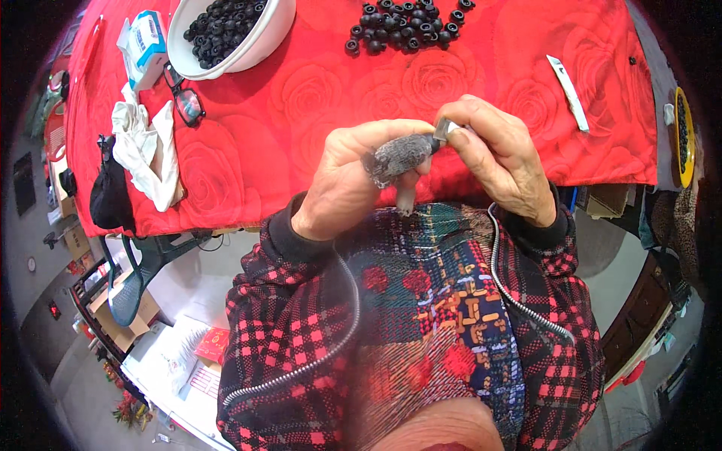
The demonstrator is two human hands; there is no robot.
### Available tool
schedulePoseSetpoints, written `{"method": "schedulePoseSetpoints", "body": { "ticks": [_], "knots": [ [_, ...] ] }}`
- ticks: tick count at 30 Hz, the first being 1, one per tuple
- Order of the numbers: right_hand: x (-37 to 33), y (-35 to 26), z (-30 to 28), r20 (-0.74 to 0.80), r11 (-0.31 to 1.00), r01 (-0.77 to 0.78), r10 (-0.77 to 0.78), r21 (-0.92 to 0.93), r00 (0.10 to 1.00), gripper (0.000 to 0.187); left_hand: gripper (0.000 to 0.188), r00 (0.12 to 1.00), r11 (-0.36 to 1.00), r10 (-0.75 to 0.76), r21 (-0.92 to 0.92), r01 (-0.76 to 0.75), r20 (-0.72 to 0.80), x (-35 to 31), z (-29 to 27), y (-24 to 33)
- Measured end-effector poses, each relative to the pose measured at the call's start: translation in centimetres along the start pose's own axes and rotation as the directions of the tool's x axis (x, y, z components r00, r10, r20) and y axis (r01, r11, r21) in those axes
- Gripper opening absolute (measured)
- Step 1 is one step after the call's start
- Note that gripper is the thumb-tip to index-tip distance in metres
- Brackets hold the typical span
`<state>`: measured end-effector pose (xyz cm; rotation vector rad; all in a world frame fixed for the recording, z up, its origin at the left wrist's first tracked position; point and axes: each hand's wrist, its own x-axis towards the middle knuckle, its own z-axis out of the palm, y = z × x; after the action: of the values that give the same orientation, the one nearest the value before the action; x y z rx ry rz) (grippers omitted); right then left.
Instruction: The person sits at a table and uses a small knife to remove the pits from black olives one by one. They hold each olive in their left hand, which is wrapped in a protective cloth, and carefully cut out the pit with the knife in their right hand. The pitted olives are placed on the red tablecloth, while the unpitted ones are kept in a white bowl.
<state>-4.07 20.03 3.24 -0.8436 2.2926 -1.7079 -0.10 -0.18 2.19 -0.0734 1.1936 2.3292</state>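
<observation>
My left hand [342, 169] is closed in front of my chest, with a worn grey fuzzy cover [398, 159] over part of its fingers. At its fingertips it grips a small black piece [435, 143], mostly hidden. My right hand [500, 150] pinches a small flat metal blade [442, 129] between thumb and forefinger, and the blade meets the black piece. Beyond my hands, a loose pile of small round hollow black parts [406, 26] lies on the red table cover. More such black parts [226, 30] fill a white bowl [259, 49] at the far left.
A red rose-patterned cloth [301, 98] covers the table. On its left are a blue-white box [143, 45], black-framed glasses [188, 105], white gloves [147, 150] and a black cloth item [111, 188]. A slim white packet [568, 92] lies at right; a yellow-rimmed tray [684, 135] stands beyond the edge.
</observation>
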Motion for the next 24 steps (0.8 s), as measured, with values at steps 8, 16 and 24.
{"method": "schedulePoseSetpoints", "body": {
  "ticks": [8,16,24],
  "knots": [
    [0.0,-0.1,0.5,-0.05,0.999,-0.039,0.039,-0.004,0.998,0.013,0.03,0.997,0.996,0.061,0.072,-0.058,-0.045,0.2,0.2,0.0],
    [0.1,0.4,0.6,-0.058,1.0,-0.011,0.011,0.001,0.998,0.013,0.03,0.996,0.99,0.059,0.13,-0.051,-0.063,0.4,0.0,0.1],
    [0.3,1.2,0.3,-0.003,1.0,0.003,-0.003,0.013,1.0,0.013,0.03,0.996,0.994,0.014,0.107,-0.004,-0.087,0.5,0.1,0.2]
  ]
}}
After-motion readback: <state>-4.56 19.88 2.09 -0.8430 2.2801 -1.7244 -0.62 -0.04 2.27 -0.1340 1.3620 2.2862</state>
